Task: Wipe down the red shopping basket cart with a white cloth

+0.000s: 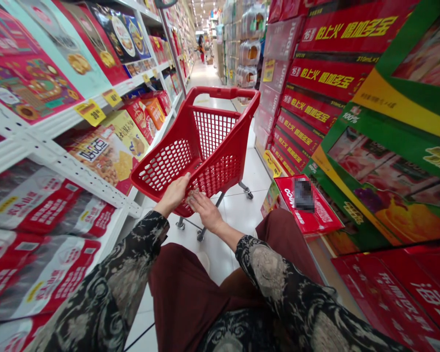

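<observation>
A red plastic shopping cart (pixel 220 178) with lattice walls stands in front of me on wheeled grey legs. No goods show inside its basket. My left hand (pixel 176 193) is closed over the basket's near rim, its fingertips partly hidden. Just right of it, my right hand (pixel 205 210) lies against the outside of the near wall, fingers stretched out and slightly blurred, with nothing visible in its palm. Both forearms wear black patterned sleeves.
White shelves (pixel 58 115) with boxed and bagged goods line the left. Stacked red drink cartons (pixel 315 78) and green fruit-picture boxes (pixel 381 161) rise on the right. A red sign (pixel 324 217) juts out near my knee. Tiled aisle floor (pixel 201 76) stretches ahead to a distant person (pixel 201 49).
</observation>
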`<state>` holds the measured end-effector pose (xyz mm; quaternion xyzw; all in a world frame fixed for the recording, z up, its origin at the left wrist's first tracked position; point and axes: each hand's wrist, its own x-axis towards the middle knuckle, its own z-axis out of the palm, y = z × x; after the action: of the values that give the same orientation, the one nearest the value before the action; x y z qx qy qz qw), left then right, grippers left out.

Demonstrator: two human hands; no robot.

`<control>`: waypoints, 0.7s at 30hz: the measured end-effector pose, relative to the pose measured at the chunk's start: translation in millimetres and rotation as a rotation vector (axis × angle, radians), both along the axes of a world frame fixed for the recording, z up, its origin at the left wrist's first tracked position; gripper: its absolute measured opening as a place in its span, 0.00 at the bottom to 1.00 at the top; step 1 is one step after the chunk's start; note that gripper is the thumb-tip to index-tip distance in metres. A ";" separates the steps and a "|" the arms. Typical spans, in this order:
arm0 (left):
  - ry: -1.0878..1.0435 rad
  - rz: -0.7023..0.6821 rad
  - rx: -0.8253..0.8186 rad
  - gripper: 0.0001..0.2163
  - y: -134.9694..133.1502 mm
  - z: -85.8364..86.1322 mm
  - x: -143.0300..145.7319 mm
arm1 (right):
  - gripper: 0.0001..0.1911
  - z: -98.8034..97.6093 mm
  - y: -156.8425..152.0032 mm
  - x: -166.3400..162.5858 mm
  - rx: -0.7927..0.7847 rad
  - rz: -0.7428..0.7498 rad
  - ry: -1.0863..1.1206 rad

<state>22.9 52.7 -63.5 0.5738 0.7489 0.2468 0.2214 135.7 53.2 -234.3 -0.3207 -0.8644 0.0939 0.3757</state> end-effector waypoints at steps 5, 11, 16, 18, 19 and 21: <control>0.005 -0.015 -0.057 0.27 0.7 11.2 0.7 | 0.25 9.3 15.0 16.0 -0.069 -0.129 0.159; 0.007 -0.052 0.034 0.27 12.1 3.9 6.1 | 0.28 71.9 43.9 3.1 -0.072 -0.281 0.331; -0.031 -0.201 0.070 0.27 12.0 -4.2 4.8 | 0.26 51.3 35.3 -16.9 0.002 -0.194 0.307; 0.017 -0.187 0.060 0.27 9.7 -4.3 4.2 | 0.26 28.5 29.5 -17.4 0.023 -0.169 0.310; 0.065 -0.158 0.036 0.26 8.4 -3.9 4.6 | 0.25 16.5 26.8 -15.5 0.033 -0.156 0.305; 0.182 -0.097 -0.017 0.25 5.5 -3.3 6.9 | 0.24 -5.8 22.0 -8.4 0.040 -0.138 0.272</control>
<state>29.8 58.1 -66.9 0.6277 0.7392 0.1762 0.1690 127.3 75.2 -240.1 -0.3558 -0.7833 0.0931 0.5012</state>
